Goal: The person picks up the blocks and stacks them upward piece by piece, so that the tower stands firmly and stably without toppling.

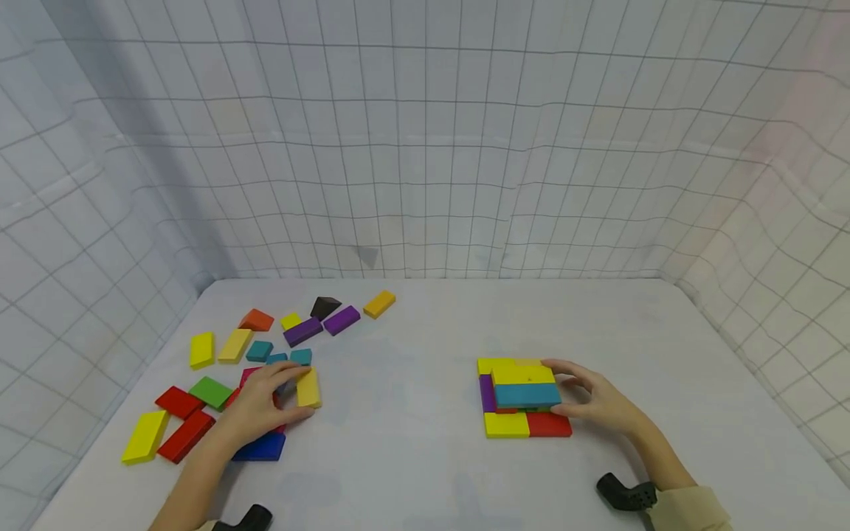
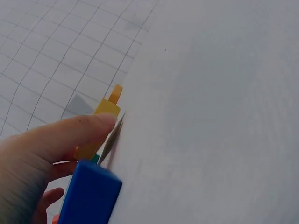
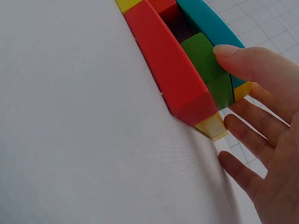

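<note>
On the white table my left hand (image 1: 300, 393) grips a yellow block (image 1: 310, 389) standing on edge, fingers behind it and thumb in front. In the left wrist view the thumb (image 2: 70, 133) lies along that yellow block (image 2: 103, 112), and a blue block (image 2: 88, 196) sits just below. My right hand (image 1: 569, 391) rests against the right side of a flat stack of blocks (image 1: 522, 375) with a teal block (image 1: 527, 396) on top. In the right wrist view the thumb (image 3: 243, 63) touches a green block (image 3: 201, 53) beside a red block (image 3: 170, 70); the fingers spread loosely past the stack's end.
Loose blocks lie at the left: yellow (image 1: 144, 436), red (image 1: 186, 436), green (image 1: 211, 391), blue (image 1: 260, 447), teal (image 1: 259, 350), purple (image 1: 302, 331), orange (image 1: 256, 320), a dark one (image 1: 325, 307). Grid-patterned cloth walls (image 1: 425, 147) enclose the table on three sides.
</note>
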### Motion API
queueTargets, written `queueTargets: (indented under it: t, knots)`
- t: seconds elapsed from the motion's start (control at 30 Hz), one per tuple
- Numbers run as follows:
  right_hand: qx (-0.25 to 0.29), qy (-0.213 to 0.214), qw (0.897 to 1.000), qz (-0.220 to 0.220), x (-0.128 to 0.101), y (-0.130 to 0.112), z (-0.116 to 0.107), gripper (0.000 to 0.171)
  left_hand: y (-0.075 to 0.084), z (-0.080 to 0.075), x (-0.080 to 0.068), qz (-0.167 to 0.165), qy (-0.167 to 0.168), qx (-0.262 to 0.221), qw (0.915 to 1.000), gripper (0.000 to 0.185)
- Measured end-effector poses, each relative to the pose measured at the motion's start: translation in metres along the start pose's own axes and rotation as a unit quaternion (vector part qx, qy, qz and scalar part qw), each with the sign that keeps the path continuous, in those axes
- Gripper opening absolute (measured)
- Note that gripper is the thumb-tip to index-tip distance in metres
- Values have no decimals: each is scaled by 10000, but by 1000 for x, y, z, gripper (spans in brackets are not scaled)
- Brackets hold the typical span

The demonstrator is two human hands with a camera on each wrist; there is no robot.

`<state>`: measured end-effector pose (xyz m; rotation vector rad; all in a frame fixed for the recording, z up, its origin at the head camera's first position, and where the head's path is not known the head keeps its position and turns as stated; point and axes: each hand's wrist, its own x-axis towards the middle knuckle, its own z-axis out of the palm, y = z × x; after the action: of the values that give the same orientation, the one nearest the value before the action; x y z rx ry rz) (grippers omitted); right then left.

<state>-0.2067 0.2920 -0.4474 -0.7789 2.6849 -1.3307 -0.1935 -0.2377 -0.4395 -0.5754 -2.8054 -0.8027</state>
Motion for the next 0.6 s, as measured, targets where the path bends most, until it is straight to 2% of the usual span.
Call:
queueTargets:
  t: [0.17,0.4,0.6]
  knots:
    - [67,-36,10000,62,0,0,0,63,28,13,19,76,84,-604,9981,59]
    - [93,-25,10000,0,0,1,0,63,88,45,60,817,252,-1109,9902,58]
    - [122,-5,9999,-27,0,3,0,62,141,84,89,1398,5,-1663,9761,57]
